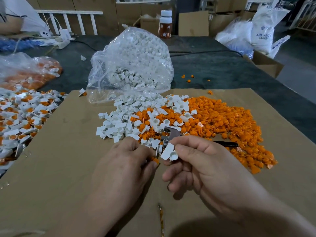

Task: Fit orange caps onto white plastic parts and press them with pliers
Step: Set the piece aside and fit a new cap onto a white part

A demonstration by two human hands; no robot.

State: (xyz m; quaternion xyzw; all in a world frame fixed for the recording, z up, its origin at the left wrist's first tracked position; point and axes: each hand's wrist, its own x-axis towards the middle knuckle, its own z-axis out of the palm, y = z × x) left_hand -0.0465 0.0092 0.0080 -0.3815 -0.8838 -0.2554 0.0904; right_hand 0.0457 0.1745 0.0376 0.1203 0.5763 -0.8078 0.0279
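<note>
Left hand [130, 161]: back faces up and the forearm enters from the lower edge. Its fingers are curled, the tips pinching an orange cap [156, 160].

Right hand [201, 166]: the forearm enters from the lower right. Thumb and forefinger pinch a white part [168, 152], and the remaining fingers curl loosely below it.

The fingertips of both hands sit close together, the cap just beside the part.

A dark grey surface [213, 69] runs wide under dim, even light, a sheet of brown cardboard [68, 168] laid over its near part; behind it stand stacked cardboard boxes [193, 23] and a white railing [75, 19]; a white power strip [63, 41] lies far left; a white-capped bottle [165, 24] (stars on its brown body) stands at the back; white printed sacks [261, 29] slump at right, near an open carton [266, 65].
</note>
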